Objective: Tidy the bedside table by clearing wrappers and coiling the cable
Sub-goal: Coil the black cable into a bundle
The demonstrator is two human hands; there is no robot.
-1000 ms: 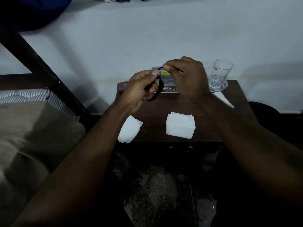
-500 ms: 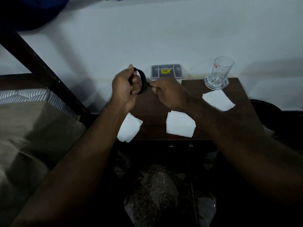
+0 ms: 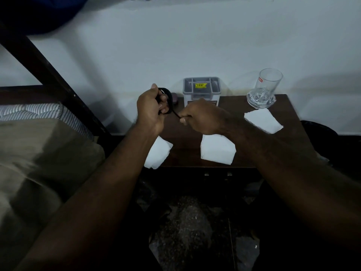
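A black cable (image 3: 169,98) is looped into a small coil that my left hand (image 3: 151,109) grips above the back left of the dark wooden bedside table (image 3: 185,143). Its free end runs down and right into my right hand (image 3: 201,118), which pinches it just beside the coil. Three white paper wrappers lie on the table: one (image 3: 158,153) hangs over the front left corner, one (image 3: 217,149) sits at the front middle, one (image 3: 263,120) lies at the right below the glass.
A grey plastic box with a yellow sticker (image 3: 202,89) stands at the back of the table against the white wall. An empty glass (image 3: 266,89) stands at the back right. A bed with a dark frame (image 3: 45,71) lies to the left. A dark bin (image 3: 322,132) sits at the right.
My right hand came down from in front of the grey box to table height, drawing the cable end with it. My left hand shifted left and up with the coil. The right wrapper is uncovered.
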